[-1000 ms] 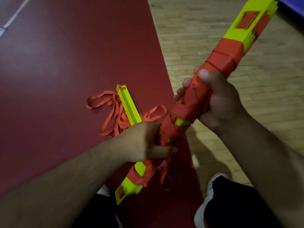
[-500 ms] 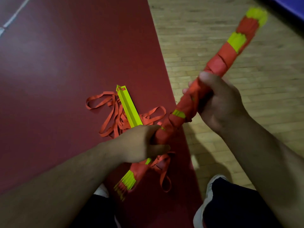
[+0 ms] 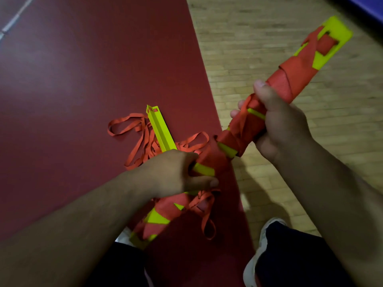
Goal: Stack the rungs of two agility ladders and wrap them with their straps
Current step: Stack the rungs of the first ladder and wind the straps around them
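A long bundle of stacked yellow rungs [image 3: 288,79], wound in orange strap, runs diagonally from lower left to upper right above the floor. My right hand [image 3: 281,123] grips its middle, thumb on top. My left hand [image 3: 176,175] grips the lower part, thumb pressing across the wrap. A loose orange strap end [image 3: 207,222] dangles below my left hand. On the red mat [image 3: 83,90] lies a second stack of yellow rungs [image 3: 159,129] with its orange straps [image 3: 132,129] spread in tangled loops around it.
The red mat meets a light wooden floor [image 3: 259,38] along a diagonal edge. My white shoe [image 3: 261,251] and dark trouser legs sit at the bottom. A purple-blue surface [image 3: 369,5] shows in the top right corner.
The bundle has been rotated about its long axis between my hands, its flat yellow end face turning back into view. Both hands keep their grip; the second stack on the mat has not moved.
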Available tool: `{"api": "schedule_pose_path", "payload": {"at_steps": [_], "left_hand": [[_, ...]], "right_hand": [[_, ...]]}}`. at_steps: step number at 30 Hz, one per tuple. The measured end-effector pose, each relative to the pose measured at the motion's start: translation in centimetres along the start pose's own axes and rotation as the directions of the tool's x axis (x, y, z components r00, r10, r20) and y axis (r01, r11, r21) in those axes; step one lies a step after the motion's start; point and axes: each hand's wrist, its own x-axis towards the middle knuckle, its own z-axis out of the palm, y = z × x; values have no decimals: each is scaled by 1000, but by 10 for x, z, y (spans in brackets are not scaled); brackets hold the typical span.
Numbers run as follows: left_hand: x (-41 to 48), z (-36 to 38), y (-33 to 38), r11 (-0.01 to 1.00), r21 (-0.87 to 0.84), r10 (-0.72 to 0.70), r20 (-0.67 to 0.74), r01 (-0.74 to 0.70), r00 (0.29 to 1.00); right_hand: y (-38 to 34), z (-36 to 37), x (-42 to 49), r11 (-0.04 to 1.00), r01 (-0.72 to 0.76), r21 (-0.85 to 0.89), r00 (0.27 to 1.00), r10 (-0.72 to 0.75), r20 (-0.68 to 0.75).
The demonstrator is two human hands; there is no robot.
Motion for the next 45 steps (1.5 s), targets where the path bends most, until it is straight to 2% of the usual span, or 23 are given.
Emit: {"api": "schedule_pose_path", "payload": {"at_steps": [2, 4, 5, 6, 7, 8, 10, 11, 14, 18, 21, 24, 26, 27, 28, 30, 31, 33, 35, 38, 41, 43, 45], "left_hand": [[-1, 3, 2, 996, 84, 16, -51, -12, 999], [-3, 5, 4, 999, 22, 44, -66, -43, 997], [-4, 5, 5, 991, -115, 71, -30, -74, 997], [-5, 4, 7, 953, -285, 112, 25, -101, 993], [-7, 3, 11, 892, -436, 161, 69, -115, 985], [-9, 1, 14, 831, -538, 212, 76, -139, 974], [-11, 1, 21, 771, -606, 269, 33, -195, 962], [-10, 2, 24, 771, -604, 273, 26, -203, 962], [-7, 2, 24, 828, -529, 255, 61, -186, 965], [-7, 1, 23, 881, -458, 224, 194, -114, 955], [-5, -1, 23, 894, -441, 194, 229, -77, 954], [-3, 1, 24, 969, -235, 128, 230, -73, 965], [-2, 7, 27, 999, 8, 38, 166, -40, 985], [0, 11, 28, 998, 58, 16, 124, -23, 992], [0, 15, 28, 999, 45, 10, 92, -14, 996], [-1, 21, 31, 999, -38, -12, 55, 14, 998], [-1, 23, 34, 997, -66, -30, 25, 32, 999], [-2, 24, 35, 993, -119, -25, -58, 18, 998], [0, 20, 29, 985, -169, 7, -91, -22, 996], [0, 6, 17, 950, -309, 64, 28, -52, 998], [-6, 3, 18, 930, -357, 159, 180, -86, 971], [-6, 9, 21, 922, -378, 179, 217, -87, 960], [-5, 13, 21, 932, -348, 172, 172, -103, 970]], "right_hand": [[-1, -1, 3, 1000, -1, -13, 992, -1, -124], [-6, 0, 4, 999, 2, -43, 986, -9, -166], [-8, -2, 2, 1000, 1, -23, 995, -3, -100], [-9, -4, 0, 1000, -14, 24, 999, 13, 40], [-10, -7, -3, 996, -57, 63, 976, 42, 215], [-10, -7, -7, 991, -110, 80, 917, 70, 392], [-6, -5, -13, 982, -177, 69, 781, 98, 616], [-2, -3, -15, 981, -184, 60, 767, 105, 633], [-3, 8, -20, 986, -165, 22, 848, 130, 514], [-8, 8, -13, 970, -239, -51, 883, 238, 404], [-6, 5, -8, 959, -239, -151, 924, 272, 268], [-2, 7, -8, 939, -134, -317, 966, 195, 169], [0, 10, -12, 854, -14, -520, 986, 98, 135], [0, 11, -13, 787, 39, -616, 993, 39, 112], [0, 12, -14, 731, 71, -679, 996, -18, 86], [1, 13, -14, 694, 106, -713, 994, -97, 53], [1, 13, -14, 711, 103, -696, 994, -97, 47], [1, 10, -13, 815, 67, -576, 996, -26, 80], [-1, 4, -10, 909, 51, -414, 974, 47, 223], [-6, -5, -6, 966, 51, -255, 912, 59, 406], [-5, -9, -5, 996, -86, -35, 848, 92, 522], [-5, -7, -8, 990, -141, -8, 796, 119, 593], [-7, -3, -9, 992, -118, -38, 823, 119, 556]]}}
